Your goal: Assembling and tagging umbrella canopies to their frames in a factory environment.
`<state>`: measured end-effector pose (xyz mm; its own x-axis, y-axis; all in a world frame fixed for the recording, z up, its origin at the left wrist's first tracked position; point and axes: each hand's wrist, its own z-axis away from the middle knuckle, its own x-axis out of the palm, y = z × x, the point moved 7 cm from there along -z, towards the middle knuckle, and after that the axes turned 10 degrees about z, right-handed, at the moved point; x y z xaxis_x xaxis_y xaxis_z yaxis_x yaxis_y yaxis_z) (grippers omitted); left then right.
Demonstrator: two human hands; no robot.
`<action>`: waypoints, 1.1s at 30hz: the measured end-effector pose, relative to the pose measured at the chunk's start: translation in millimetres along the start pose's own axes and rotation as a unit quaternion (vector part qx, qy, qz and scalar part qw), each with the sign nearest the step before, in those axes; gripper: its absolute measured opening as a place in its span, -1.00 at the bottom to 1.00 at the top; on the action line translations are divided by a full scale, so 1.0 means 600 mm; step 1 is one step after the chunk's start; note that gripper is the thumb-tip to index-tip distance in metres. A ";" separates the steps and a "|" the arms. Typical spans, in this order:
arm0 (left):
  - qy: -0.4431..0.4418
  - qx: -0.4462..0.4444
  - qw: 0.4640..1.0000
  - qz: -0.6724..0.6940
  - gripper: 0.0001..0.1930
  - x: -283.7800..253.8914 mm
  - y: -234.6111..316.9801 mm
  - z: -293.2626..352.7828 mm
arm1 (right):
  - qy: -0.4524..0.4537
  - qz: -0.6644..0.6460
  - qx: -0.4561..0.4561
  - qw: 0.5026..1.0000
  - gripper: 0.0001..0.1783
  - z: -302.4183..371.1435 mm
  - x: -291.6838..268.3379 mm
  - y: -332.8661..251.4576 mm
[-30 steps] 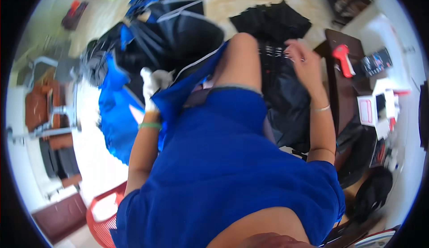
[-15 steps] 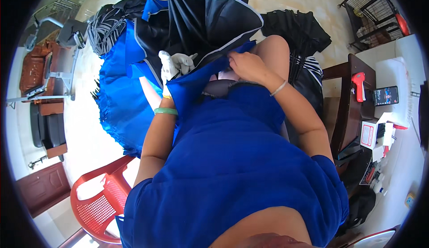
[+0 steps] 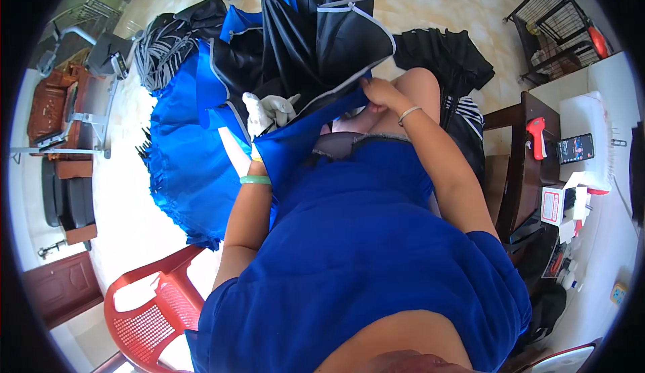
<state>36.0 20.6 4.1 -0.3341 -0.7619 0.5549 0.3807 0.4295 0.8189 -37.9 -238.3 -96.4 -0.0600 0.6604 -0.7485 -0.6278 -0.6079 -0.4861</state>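
Across my lap lies an umbrella canopy (image 3: pixel 289 44), black on the inner face, blue on the outer, with thin grey edging. My left hand (image 3: pixel 270 112), in a white glove, is closed on the canopy near its left part, fingers curled over the black side. Bare and closed, my right hand (image 3: pixel 383 95) pinches the canopy's edge by my right knee. Between the two hands the blue border runs in a slanting strip. What lies under the folds is hidden.
Blue canopies (image 3: pixel 181 165) are spread on the floor at left, beside a striped bundle (image 3: pixel 164 51). Black folded canopies (image 3: pixel 443 57) lie at right. A brown table (image 3: pixel 534 151) holds a red-orange tool (image 3: pixel 537 138) and a phone (image 3: pixel 576 148). A red chair (image 3: pixel 151 316) stands near left.
My right hand has shifted right, drawing the canopy's edge with it toward my right knee. My left hand keeps its hold. The whole view has tilted slightly.
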 end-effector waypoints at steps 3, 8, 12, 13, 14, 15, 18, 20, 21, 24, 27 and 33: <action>-0.038 0.026 0.999 0.003 -0.28 0.017 0.012 0.005 | -0.110 -0.197 0.089 0.970 -0.57 -0.024 0.071 0.058; -0.048 0.023 0.998 0.038 -0.29 0.006 0.012 0.008 | 0.111 -0.417 0.087 0.898 -0.75 -0.035 0.030 0.124; 0.065 -0.056 0.992 0.090 -0.29 0.014 0.016 0.034 | 0.251 -0.661 0.021 0.707 -0.79 0.003 -0.100 0.141; 0.081 -0.085 0.986 0.115 -0.28 0.020 0.015 0.040 | 0.251 -0.660 0.019 0.708 -0.79 0.017 -0.132 0.134; 0.098 -0.113 0.979 0.140 -0.28 0.025 0.013 0.047 | 0.258 -0.670 -0.048 0.694 -0.77 0.032 -0.173 0.118; 0.109 -0.143 0.970 0.163 -0.28 0.032 0.007 0.048 | 0.270 -0.677 -0.114 0.676 -0.76 0.050 -0.211 0.104; 0.045 -0.084 0.989 0.110 -0.28 0.008 0.003 0.027 | 0.174 -0.567 -0.176 0.785 -0.73 0.063 -0.240 0.038; 0.013 -0.052 0.995 0.082 -0.29 -0.002 0.002 0.014 | 0.124 -0.504 -0.206 0.830 -0.71 0.071 -0.247 -0.017; -0.010 -0.034 0.997 0.071 -0.29 0.002 0.005 0.011 | 0.118 -0.484 -0.246 0.831 -0.70 0.086 -0.250 -0.062; -0.052 0.003 0.998 0.045 -0.29 0.012 0.018 0.009 | 0.140 -0.349 -0.343 0.861 -0.68 0.105 -0.242 -0.161; -0.069 0.018 0.997 0.028 -0.27 0.024 0.027 0.002 | 0.167 -0.186 -0.378 0.891 -0.67 0.120 -0.201 -0.254; -0.064 -0.022 0.998 0.020 -0.30 0.011 0.031 -0.011 | 0.256 -0.129 -0.417 0.862 -0.73 0.150 -0.137 -0.342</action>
<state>46.5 20.7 22.1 -0.4246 -0.6755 0.6029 0.4321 0.4339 0.7905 25.9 -128.0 105.7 0.4823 0.6706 -0.5637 0.2215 -0.7159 -0.6621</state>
